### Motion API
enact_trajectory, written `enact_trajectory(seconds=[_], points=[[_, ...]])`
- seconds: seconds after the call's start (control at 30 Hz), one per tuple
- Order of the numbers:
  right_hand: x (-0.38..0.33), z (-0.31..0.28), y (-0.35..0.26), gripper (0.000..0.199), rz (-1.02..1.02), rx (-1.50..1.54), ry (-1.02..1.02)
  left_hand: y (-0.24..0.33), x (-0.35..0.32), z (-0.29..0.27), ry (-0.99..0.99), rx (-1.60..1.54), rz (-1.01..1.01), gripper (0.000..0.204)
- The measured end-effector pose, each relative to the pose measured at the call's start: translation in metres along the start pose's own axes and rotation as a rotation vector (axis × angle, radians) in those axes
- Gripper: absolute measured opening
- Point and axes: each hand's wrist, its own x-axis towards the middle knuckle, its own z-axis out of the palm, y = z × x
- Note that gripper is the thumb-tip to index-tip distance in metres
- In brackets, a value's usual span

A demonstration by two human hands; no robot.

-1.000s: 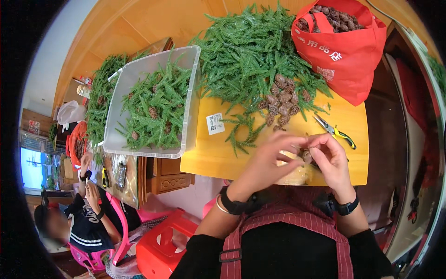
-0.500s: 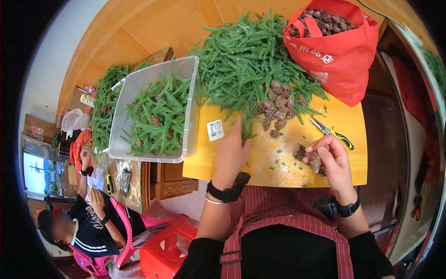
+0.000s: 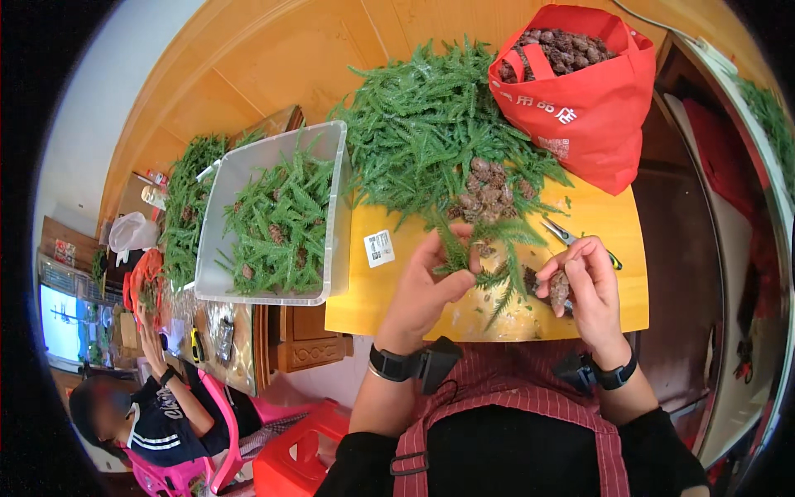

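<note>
My left hand has its fingers closed on a green fir sprig, whose needled tips spread to the right over the yellow board. My right hand pinches a brown pine cone close to the board's front edge. A gap remains between sprig and cone. Just beyond my hands lies a small heap of pine cones, at the foot of a big pile of green fir sprigs. Pliers with black and yellow handles rest past my right hand, partly covered by it.
A red bag full of pine cones stands at the back right. On the left is a clear plastic bin holding sprigs with cones. A white label lies on the board. Another person sits far left beside a red stool.
My left hand has come back from the pile with a fir sprig, moving toward my right hand. The right hand still holds the pine cone. The view has shifted slightly.
</note>
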Motion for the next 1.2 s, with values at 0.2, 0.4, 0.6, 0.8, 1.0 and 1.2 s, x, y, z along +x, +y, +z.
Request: enact_trajectory(seconds=[0.2,0.4,0.6,0.8,1.0,1.2], points=[[-0.007,0.003,-0.012,0.016,-0.104,-0.013,0.003,-0.004,0.009,0.02,0.13,0.133,0.011,0.029],[-0.013,0.008,-0.008,0.027,-0.156,-0.13,-0.143,-0.003,0.013,0.032,0.088,0.161,0.078,0.022],[-0.01,0.004,-0.006,0.023,-0.112,-0.412,-0.187,-0.016,0.015,0.037,0.106,0.102,0.121,0.02],[-0.009,0.006,-0.004,0.018,-0.116,-0.334,-0.117,-0.025,0.017,0.041,0.093,0.274,0.264,0.018],[-0.011,0.005,-0.001,0.016,-0.107,-0.326,-0.111,-0.025,0.014,0.04,0.036,-0.042,0.136,0.022],[-0.014,0.005,-0.001,0.018,-0.12,-0.343,-0.161,-0.015,0.012,0.049,0.023,0.185,0.156,0.026]])
